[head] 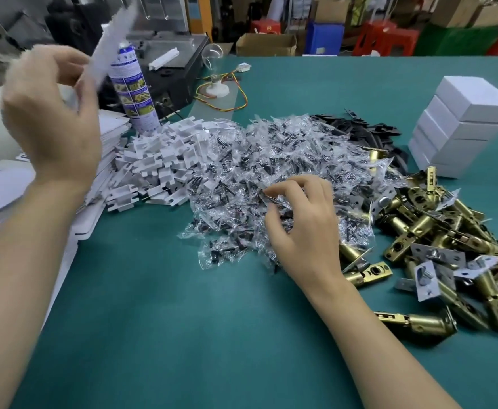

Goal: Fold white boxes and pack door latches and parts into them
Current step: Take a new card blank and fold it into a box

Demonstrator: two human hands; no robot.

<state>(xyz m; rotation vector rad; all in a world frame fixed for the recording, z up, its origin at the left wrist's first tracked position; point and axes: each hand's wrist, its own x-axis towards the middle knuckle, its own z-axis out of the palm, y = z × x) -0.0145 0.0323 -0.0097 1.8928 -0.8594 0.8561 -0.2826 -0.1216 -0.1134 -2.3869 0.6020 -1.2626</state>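
Now my left hand [50, 119] grips box blank [112, 45] far left; right hand [303, 222] pinches screw packet [268, 199]; should lift one only.

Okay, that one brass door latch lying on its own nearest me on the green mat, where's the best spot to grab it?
Probably the round barrel of the lone brass door latch, pinched across its middle from above. It lies on its side on the green mat with nothing over it, so both long sides look free; its flat plate end, pointing left, offers only thin edges.
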